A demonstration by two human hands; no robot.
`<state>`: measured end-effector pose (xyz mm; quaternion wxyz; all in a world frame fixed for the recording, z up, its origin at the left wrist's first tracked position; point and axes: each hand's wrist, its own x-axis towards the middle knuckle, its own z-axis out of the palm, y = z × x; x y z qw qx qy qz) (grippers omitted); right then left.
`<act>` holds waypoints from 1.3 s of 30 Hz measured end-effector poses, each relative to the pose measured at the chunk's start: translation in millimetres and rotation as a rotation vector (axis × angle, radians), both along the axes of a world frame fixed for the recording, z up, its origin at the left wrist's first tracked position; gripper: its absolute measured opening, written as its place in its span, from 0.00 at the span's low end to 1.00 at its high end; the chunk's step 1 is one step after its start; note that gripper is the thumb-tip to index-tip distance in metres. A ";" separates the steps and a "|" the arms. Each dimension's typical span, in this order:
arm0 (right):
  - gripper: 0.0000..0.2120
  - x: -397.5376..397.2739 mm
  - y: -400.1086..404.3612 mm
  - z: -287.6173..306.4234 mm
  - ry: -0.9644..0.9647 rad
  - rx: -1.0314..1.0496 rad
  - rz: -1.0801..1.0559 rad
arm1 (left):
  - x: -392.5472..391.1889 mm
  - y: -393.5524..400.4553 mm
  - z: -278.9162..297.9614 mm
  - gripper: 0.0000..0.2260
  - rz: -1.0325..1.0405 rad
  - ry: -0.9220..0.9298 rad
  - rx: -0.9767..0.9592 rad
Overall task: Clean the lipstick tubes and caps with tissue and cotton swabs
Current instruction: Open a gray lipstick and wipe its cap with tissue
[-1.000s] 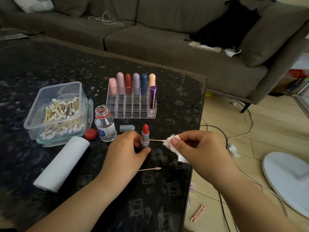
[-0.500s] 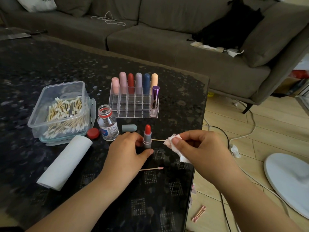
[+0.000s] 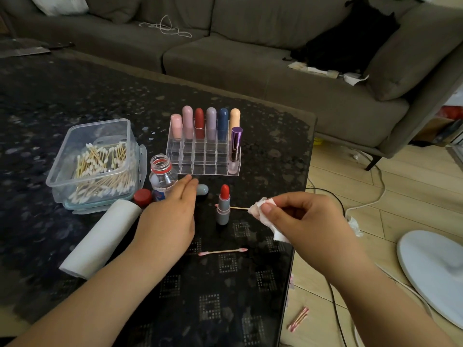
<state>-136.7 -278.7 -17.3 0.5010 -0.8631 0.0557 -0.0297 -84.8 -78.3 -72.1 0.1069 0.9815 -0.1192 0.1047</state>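
An uncapped grey lipstick tube point(image 3: 223, 205) with a red bullet stands upright on the dark table point(image 3: 75, 96), free of both hands. Its grey cap point(image 3: 202, 189) lies on its side just left of it. My left hand point(image 3: 172, 211) stretches with straight fingers toward that cap, fingertips at its left end. My right hand point(image 3: 298, 221) pinches a crumpled stained tissue point(image 3: 260, 209) together with a cotton swab point(image 3: 239, 208) whose stick points at the tube. A used pink-tipped swab point(image 3: 223, 251) lies in front of the tube.
A clear organizer point(image 3: 203, 156) holds several capped lipsticks and a purple one. An open small bottle point(image 3: 161, 176), its red cap point(image 3: 142, 196), a clear box of cotton swabs point(image 3: 97, 164) and a tissue roll point(image 3: 100, 236) lie left. Used swabs point(image 3: 298, 319), cables and a white fan base point(image 3: 433, 274) are on the floor.
My left hand let go of the lipstick tube and moved up and left toward the grey cap, fingers now straight. The tube stays standing; my right hand keeps the tissue and swab.
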 end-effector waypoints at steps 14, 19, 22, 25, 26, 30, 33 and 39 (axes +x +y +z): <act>0.05 0.7 3.4 2.0 -0.036 -0.011 0.037 | 3.5 -3.5 7.8 0.12 0.049 0.004 -0.119; 0.06 -3.5 -1.5 12.4 -0.085 -0.002 0.068 | -15.1 7.5 32.3 0.10 0.022 -0.009 -0.481; 0.08 -9.6 3.7 18.1 -0.089 0.012 0.145 | -26.6 15.9 41.7 0.10 0.010 0.021 -0.657; 0.09 -13.8 15.1 20.0 -0.084 0.041 0.262 | -36.2 23.4 47.8 0.10 -0.072 0.031 -0.757; 0.08 -14.7 18.7 20.5 -0.092 0.034 0.291 | -38.2 25.5 48.9 0.11 -0.095 0.028 -0.765; 0.08 -15.6 30.5 20.7 -0.148 -0.101 0.302 | -41.4 32.8 46.6 0.12 -0.162 0.056 -0.793; 0.07 -15.4 38.4 18.6 -0.160 -0.143 0.236 | -42.8 35.8 44.9 0.10 -0.173 0.033 -0.740; 0.04 -13.8 45.3 22.6 -0.215 -0.140 0.233 | -42.7 39.4 46.4 0.08 -0.243 0.074 -0.658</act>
